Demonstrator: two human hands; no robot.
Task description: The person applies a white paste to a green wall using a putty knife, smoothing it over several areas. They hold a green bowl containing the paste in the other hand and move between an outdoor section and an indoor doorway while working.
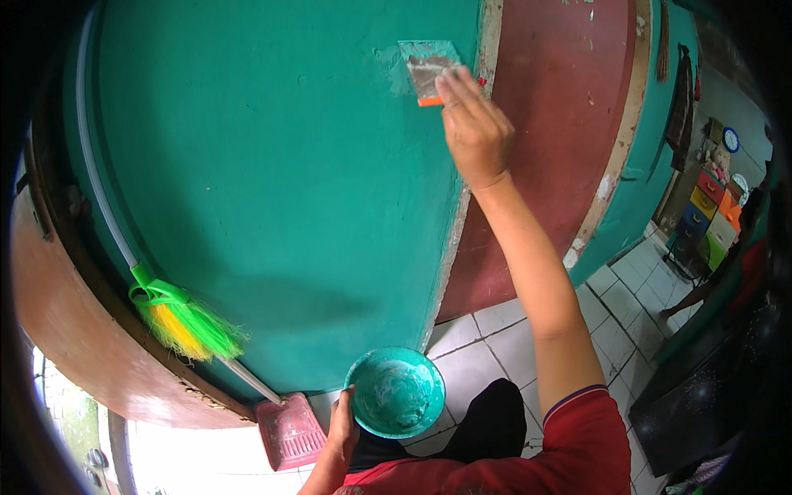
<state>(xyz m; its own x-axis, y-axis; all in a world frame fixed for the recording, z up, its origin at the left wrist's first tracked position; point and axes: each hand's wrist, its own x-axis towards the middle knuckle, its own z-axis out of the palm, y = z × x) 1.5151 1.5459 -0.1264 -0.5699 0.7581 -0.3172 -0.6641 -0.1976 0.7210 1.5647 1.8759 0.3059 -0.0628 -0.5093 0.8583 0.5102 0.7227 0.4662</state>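
Note:
High on the green wall (272, 165), my right hand (477, 128) is closed around the edge of a flat putty scraper (425, 78) with a greyish blade and an orange strip. The scraper lies against or very close to a patch of wet pale-green paste (429, 48) beside the door frame. Down at lap height, my left hand (342, 422) grips the left rim of a round green bowl (375, 353). Green and whitish paste coats the inside of the bowl and gathers in a lump toward its lower right.
A green and yellow broom (186, 318) leans on the wall at left, above a pink dustpan (290, 429). A reddish-brown door (544, 148) stands right of the wall. White floor tiles (503, 351) run toward coloured drawers (705, 206) at far right. A brown door panel (99, 330) curves along the left.

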